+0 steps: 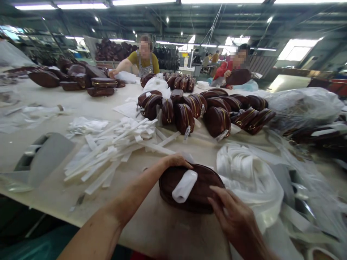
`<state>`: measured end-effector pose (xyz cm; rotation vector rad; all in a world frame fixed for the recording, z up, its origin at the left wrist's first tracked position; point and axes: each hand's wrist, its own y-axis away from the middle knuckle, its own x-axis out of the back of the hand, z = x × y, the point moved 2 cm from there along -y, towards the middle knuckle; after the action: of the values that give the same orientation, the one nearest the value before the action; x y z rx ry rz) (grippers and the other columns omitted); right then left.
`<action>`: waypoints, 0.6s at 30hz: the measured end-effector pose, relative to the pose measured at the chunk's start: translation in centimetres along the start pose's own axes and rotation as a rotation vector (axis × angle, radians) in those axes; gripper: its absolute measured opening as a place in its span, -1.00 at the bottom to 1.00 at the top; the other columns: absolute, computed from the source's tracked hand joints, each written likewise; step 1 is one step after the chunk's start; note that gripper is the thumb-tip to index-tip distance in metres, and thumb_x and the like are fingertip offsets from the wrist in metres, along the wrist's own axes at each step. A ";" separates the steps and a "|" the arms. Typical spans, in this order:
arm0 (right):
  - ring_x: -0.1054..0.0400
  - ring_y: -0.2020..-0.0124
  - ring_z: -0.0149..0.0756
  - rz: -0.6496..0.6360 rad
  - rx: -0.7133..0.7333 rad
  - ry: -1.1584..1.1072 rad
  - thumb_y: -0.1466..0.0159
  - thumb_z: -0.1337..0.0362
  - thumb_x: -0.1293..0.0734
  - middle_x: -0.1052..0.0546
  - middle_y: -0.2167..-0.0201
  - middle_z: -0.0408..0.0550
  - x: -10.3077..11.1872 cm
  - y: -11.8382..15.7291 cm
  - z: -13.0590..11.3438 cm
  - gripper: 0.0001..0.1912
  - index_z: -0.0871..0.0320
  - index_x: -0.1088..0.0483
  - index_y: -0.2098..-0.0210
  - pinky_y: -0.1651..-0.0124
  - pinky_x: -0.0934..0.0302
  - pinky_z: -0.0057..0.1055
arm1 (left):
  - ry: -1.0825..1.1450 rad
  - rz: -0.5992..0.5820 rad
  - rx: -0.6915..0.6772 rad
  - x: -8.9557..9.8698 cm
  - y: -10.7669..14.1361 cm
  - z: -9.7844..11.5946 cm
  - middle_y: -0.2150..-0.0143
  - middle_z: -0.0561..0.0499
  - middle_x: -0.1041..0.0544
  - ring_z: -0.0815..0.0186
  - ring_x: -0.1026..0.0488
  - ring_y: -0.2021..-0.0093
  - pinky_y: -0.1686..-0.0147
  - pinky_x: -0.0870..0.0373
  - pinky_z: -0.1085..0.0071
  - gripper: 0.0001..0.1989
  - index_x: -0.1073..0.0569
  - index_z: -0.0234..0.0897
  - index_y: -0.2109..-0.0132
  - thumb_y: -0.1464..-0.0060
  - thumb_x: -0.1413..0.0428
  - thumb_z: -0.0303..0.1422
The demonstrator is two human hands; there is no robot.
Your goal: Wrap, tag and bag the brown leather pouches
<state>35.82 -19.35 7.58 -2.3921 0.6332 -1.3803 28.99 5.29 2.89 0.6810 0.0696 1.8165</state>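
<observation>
A dark brown oval leather bag (202, 191) is in front of me at the table's near side, with a white wrapped roll (185, 186) lying across its upper face. My left hand (177, 161) grips the bag's far left edge, its fingers partly hidden behind the rim. At the bag's right edge is my right hand (235, 211), its thumb and fingers apart and the fingertips at the brown surface. Nothing shows between those fingers.
White strips (116, 151) lie heaped left of the bag. A coil of white band (244, 169) is on the right, beside a tape dispenser (290, 187); another dispenser (40, 155) stands left. Several finished brown bags (184, 117) fill the table beyond. Two people work across the table.
</observation>
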 end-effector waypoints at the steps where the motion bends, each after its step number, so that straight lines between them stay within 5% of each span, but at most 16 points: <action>1: -0.42 0.13 -0.16 0.012 0.086 0.031 -0.25 0.32 -0.23 -0.51 0.13 0.07 0.0 -1.6 0.0 -0.67 0.13 -0.34 -0.02 0.11 -0.34 -0.28 | -0.001 -0.005 -0.013 0.0 -0.1 0.2 0.46 0.07 -0.49 0.34 -0.37 0.41 0.39 -0.26 0.50 -0.71 -0.54 -0.31 0.37 0.25 -0.28 -0.21; 4: -0.31 -0.04 -0.11 -0.107 0.284 0.042 -0.21 0.40 -0.22 -0.44 -0.01 0.10 -1.8 -4.8 0.1 -0.59 0.16 -0.32 -0.06 -0.03 -0.28 -0.13 | 0.002 -0.007 -0.049 -0.3 -0.3 0.4 0.51 0.11 -0.45 0.37 -0.33 0.43 0.40 -0.24 0.53 -0.79 -0.51 -0.32 0.45 0.22 -0.26 -0.26; 7: -0.34 0.01 -0.17 -0.147 0.374 0.002 -0.24 0.42 -0.20 -0.49 0.08 0.07 -3.4 -5.1 0.3 -0.66 0.14 -0.37 0.01 0.01 -0.30 -0.18 | 0.009 0.001 -0.085 -0.6 -0.4 0.1 0.55 0.10 -0.41 0.40 -0.28 0.47 0.45 -0.21 0.53 -0.79 -0.48 -0.36 0.49 0.19 -0.24 -0.27; 18: -0.38 0.02 -0.14 -0.158 0.401 -0.015 -0.23 0.43 -0.19 -0.52 0.11 0.07 -3.4 -3.0 0.2 -0.60 0.17 -0.34 -0.06 0.03 -0.33 -0.18 | -0.114 0.042 -0.228 -0.6 0.9 1.2 0.43 0.02 -0.49 0.34 -0.36 0.37 0.38 -0.22 0.55 -0.77 -0.55 -0.42 0.30 0.03 -0.14 -0.31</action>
<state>35.15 -15.00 6.45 -2.1590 0.1436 -1.3941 28.93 4.08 3.90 0.6253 -0.2261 1.7876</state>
